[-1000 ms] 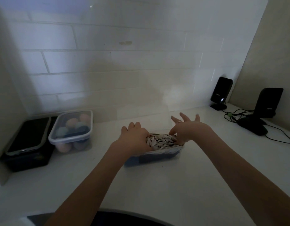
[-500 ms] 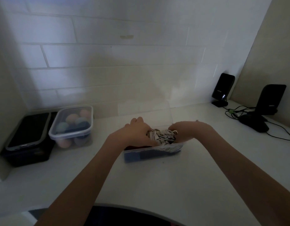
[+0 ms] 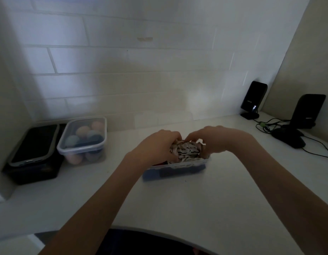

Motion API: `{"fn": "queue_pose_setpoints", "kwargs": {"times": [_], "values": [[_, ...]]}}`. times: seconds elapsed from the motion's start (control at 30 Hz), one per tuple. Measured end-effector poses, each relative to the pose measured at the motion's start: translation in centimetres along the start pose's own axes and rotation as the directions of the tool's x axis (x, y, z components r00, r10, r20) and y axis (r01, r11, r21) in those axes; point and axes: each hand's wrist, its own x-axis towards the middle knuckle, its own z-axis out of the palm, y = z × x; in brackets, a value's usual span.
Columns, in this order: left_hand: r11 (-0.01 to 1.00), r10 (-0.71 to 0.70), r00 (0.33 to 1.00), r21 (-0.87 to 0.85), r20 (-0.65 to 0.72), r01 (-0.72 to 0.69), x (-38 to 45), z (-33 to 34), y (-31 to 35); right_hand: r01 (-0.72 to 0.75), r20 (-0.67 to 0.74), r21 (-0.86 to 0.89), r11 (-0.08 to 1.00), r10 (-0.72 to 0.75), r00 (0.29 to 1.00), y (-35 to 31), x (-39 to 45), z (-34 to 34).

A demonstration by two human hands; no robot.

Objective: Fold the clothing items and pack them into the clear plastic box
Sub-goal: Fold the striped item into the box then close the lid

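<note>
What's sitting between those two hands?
In the head view, a black-and-white patterned garment bunches between the left hand and right hand, atop the clear plastic box.

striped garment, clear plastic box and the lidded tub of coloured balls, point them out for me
striped garment (image 3: 185, 150), head view, on its bunched top
clear plastic box (image 3: 175, 171), head view, on its near wall
lidded tub (image 3: 82, 134), head view, on its lid

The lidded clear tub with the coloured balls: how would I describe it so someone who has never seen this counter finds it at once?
Start at the white tiled wall and follow the white counter to its far left corner. There the lidded clear plastic tub of pastel balls sits beside a black box with a dark, grey-rimmed lid. Unlike the open clear box under both hands, it is shut and holds round balls, not cloth.
</note>
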Motion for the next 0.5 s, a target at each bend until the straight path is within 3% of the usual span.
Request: {"fn": "queue_pose_setpoints", "kwargs": {"times": [0.27,0.5], "values": [[0.995,-0.097,0.977,0.047,0.189,0.090,0.5,0.7,0.0,-0.031,0.176,-0.231,0.972,0.073,0.982,-1.6,1.3,0.4],[0.987,-0.113,0.938,0.142,0.329,0.069,1.5,0.5,0.6,-0.026,0.169,-0.340,0.940,0.088,0.982,-2.2,2.7,0.9]]}}
